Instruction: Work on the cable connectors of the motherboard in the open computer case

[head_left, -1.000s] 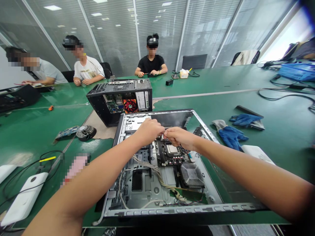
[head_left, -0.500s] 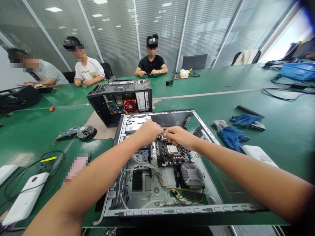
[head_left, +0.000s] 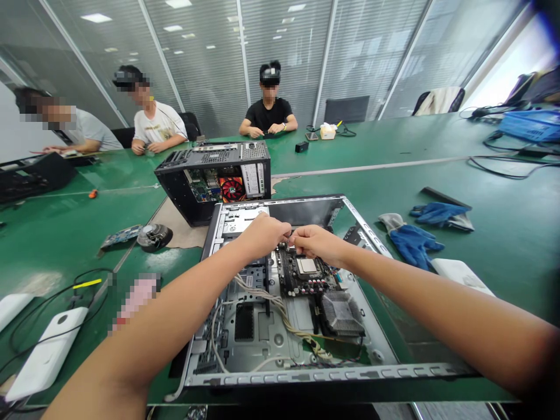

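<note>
Working bare-handed over a wide-open, black-and-silver metal computer case (head_left: pixel 350 371), laid flat on a glossy green surface (head_left: pixel 376 186) and fitted inside with a dark, component-studded circuit board (head_left: pixel 295 283). Holding the left hand (head_left: pixel 268 233) and the right hand (head_left: pixel 317 242) close together, almost fingertip to fingertip, above the far part of the board. Pressing the fingers of each hand into a tight pinch; impossible to tell, with so little showing at the tips, whether closed on some small part or on nothing. Judged by the posture, engaged in a delicate fingertip step at or just above the board rather than in any heavy lifting.

Leaving in plain sight, just nearer than the right hand, a square, silver-topped processor (head_left: pixel 307 266), uncovered on the board. Working beyond a square, grey, finned metal heat sink (head_left: pixel 343 312), set low in the case and apart from the processor, and beyond a bundle of twisted beige cables (head_left: pixel 280 303), strung across the metal floor.

Likely calling, for the next move, for steady wrists, a light touch and a clear look past the knuckles at the fingertips. Apt to demand care, too, against dropping anything small onto the exposed board or brushing the processor. Facing, beyond the case, an upright black tower computer (head_left: pixel 221 153) with a red-and-black fan (head_left: pixel 232 189).
</note>
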`<state>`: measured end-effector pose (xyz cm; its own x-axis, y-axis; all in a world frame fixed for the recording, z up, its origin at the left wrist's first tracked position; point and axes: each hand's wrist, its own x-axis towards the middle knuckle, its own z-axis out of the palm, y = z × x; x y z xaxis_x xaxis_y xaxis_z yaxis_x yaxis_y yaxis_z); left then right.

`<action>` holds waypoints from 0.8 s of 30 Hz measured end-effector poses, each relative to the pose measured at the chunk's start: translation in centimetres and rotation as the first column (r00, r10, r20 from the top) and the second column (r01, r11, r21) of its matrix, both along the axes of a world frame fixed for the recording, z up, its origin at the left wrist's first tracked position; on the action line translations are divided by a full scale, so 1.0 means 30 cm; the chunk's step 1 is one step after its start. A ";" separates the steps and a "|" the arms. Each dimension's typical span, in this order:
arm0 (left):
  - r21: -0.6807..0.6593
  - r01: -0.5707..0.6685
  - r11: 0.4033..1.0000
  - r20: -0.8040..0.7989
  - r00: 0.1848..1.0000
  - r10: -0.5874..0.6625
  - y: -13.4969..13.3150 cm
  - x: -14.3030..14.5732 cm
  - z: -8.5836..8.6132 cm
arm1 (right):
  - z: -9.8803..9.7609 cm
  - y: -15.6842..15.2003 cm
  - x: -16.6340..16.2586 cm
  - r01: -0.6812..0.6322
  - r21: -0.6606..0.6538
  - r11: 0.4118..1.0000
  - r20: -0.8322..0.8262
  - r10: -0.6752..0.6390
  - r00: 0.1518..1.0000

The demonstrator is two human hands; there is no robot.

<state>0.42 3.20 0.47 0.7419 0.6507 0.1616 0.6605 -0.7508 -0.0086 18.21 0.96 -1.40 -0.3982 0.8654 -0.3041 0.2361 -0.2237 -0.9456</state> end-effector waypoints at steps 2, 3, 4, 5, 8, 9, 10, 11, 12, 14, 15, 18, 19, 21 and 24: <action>-0.020 0.003 1.000 -0.011 1.000 -0.003 -0.002 0.002 0.002 | 0.000 -0.004 -0.002 0.000 0.025 1.000 0.024 -0.001 1.000; -0.025 0.000 1.000 -0.015 1.000 -0.001 -0.003 0.002 0.002 | 0.000 -0.006 -0.004 -0.001 0.030 1.000 0.035 0.000 0.999; -0.025 -0.003 1.000 -0.015 1.000 0.002 -0.004 0.001 0.002 | -0.001 -0.008 -0.005 -0.003 0.026 1.000 0.040 0.002 0.999; -0.019 -0.004 1.000 -0.011 1.000 0.004 -0.004 0.001 0.002 | -0.001 -0.010 -0.005 -0.004 0.015 1.000 0.040 0.003 0.999; 0.002 0.003 1.000 0.019 1.000 -0.003 -0.007 -0.001 0.003 | -0.001 -0.014 -0.004 -0.011 -0.031 0.999 0.014 0.011 1.000; -0.001 0.008 1.000 0.029 1.000 -0.007 -0.007 -0.002 0.004 | -0.001 -0.015 -0.004 -0.015 -0.034 0.999 0.010 0.016 1.000; -0.009 0.012 1.000 0.037 0.999 -0.012 -0.008 -0.002 0.005 | 0.000 -0.015 -0.003 -0.018 -0.028 0.999 0.016 0.018 1.000; -0.022 0.016 1.000 0.045 0.999 -0.015 -0.008 -0.003 0.006 | 0.002 -0.015 -0.002 -0.017 -0.010 1.000 0.033 0.017 0.999; -0.035 0.018 0.999 0.052 0.998 -0.017 -0.007 -0.003 0.007 | 0.004 -0.016 -0.002 -0.016 0.021 1.000 0.057 0.015 0.998; -0.052 0.025 0.998 0.067 0.998 -0.021 -0.007 -0.004 0.008 | 0.009 -0.017 -0.003 -0.013 0.101 0.995 0.119 0.001 0.993; -0.056 0.025 0.998 0.073 0.997 -0.021 -0.006 -0.004 0.009 | 0.013 -0.018 -0.004 -0.012 0.140 0.990 0.147 -0.009 0.989; -0.057 0.017 0.998 0.081 0.997 -0.012 -0.007 -0.007 0.015 | 0.028 -0.020 -0.012 -0.006 0.206 0.979 0.199 -0.036 0.979; -0.056 0.016 0.998 0.079 0.997 -0.011 -0.008 -0.008 0.017 | 0.034 -0.021 -0.016 0.000 0.204 0.979 0.205 -0.042 0.978; -0.053 0.020 0.998 0.071 0.997 -0.016 -0.009 -0.010 0.022 | 0.043 -0.021 -0.022 0.017 0.156 0.988 0.196 -0.048 0.979; -0.055 0.025 0.998 0.062 0.998 -0.021 -0.008 -0.013 0.026 | 0.052 -0.017 -0.026 0.042 0.019 0.999 0.117 -0.044 0.992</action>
